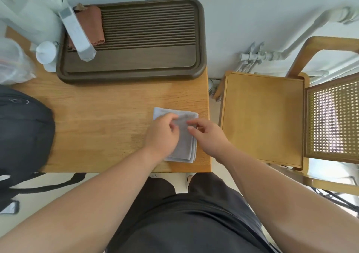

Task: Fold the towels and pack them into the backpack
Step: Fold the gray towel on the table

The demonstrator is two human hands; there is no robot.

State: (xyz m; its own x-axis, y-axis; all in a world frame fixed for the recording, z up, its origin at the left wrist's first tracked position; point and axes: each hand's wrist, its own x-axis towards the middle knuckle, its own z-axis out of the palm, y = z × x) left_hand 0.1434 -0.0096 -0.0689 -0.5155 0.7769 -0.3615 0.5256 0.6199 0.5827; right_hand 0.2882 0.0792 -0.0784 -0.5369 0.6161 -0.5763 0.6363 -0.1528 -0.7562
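Head view: left hand [162,135] curls round and grips the folded grey towel [184,146], right hand [208,137] pinches its edge.

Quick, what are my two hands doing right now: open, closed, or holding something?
Left hand: fingers curled, pinching the grey towel on the table.
Right hand: thumb and finger pinching the same towel.

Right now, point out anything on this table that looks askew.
The long white box lies slanted over the left end of the dark tray, partly on a brown cloth. The grey towel's folded layers sit slightly staggered.
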